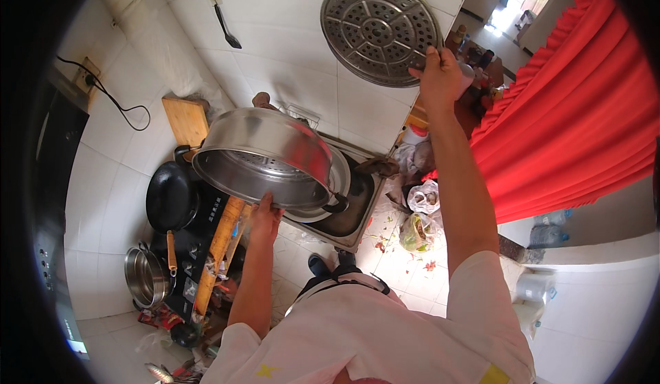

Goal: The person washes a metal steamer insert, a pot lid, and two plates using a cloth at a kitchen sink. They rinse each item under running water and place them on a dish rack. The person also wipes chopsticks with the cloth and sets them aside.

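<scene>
My left hand (265, 217) grips the near rim of a stainless steel steamer pot (263, 131). The pot is tilted, its mouth facing me, with black side handles and a perforated surface visible inside. It hangs above the sink (361, 219), partly hiding a pale round basin (341, 177) there. High on the right, my right hand (439, 77) pinches the edge of a round perforated metal steamer rack (380, 31), held up in front of the tiled wall. The thumb lies on its face; the other fingers are partly hidden.
Left of the sink, a black frying pan (170, 196) and a steel pot (147, 275) rest on a black cooktop (206, 224). A wooden cutting board (185, 121) leans behind. Plastic bags (416, 232) and scraps lie on the floor; a red curtain (572, 110) hangs right.
</scene>
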Tool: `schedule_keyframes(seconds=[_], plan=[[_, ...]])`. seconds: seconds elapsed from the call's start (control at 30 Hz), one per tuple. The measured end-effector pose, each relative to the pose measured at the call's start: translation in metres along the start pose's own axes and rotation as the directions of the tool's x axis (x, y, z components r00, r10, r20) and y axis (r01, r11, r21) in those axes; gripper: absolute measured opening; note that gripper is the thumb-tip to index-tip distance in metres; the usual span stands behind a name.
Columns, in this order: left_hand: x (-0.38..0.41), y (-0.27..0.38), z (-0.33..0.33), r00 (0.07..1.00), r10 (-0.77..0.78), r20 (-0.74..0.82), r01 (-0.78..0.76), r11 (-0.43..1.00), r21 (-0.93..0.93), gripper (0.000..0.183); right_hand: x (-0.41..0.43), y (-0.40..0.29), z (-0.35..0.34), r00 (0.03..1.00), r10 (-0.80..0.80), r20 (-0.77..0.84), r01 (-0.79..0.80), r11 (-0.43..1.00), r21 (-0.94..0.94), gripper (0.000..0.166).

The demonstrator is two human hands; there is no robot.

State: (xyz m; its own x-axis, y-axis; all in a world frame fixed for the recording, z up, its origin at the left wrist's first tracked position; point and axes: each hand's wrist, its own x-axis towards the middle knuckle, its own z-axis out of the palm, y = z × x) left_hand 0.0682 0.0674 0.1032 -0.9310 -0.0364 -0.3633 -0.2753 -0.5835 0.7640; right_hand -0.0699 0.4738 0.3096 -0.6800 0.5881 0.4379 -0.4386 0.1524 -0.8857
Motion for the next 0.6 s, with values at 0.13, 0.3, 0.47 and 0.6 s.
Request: schedule_keyframes(seconds=[0.13, 0.3, 0.47, 0.6], plan=[[-0.002, -0.004, -0.002, 0.999, -0.038, -0.028, 0.038, 0.999, 0.002, 0.015, -0.005, 0.017, -0.005, 0.993, 0.079, -0.087, -0.088, 0.991, -0.102, 0.024], [-0.004, -0.01, 0.001, 0.999, -0.032, 0.003, 0.032, 0.999, 0.043, 0.012, -0.027, 0.025, -0.011, 0.984, 0.129, -0.122, -0.153, 0.965, -0.212, 0.024], [-0.001, -0.017, -0.005, 0.994, -0.077, 0.078, 0.07, 0.993, 0.097, 0.013, -0.037, 0.023, -0.017, 0.99, 0.076, -0.121, -0.091, 0.988, -0.124, 0.023], [0.003, -0.023, -0.012, 0.986, -0.089, 0.138, 0.071, 0.989, 0.131, 0.016, -0.025, 0.0, -0.007, 0.992, -0.095, -0.085, 0.084, 0.989, -0.118, 0.024]])
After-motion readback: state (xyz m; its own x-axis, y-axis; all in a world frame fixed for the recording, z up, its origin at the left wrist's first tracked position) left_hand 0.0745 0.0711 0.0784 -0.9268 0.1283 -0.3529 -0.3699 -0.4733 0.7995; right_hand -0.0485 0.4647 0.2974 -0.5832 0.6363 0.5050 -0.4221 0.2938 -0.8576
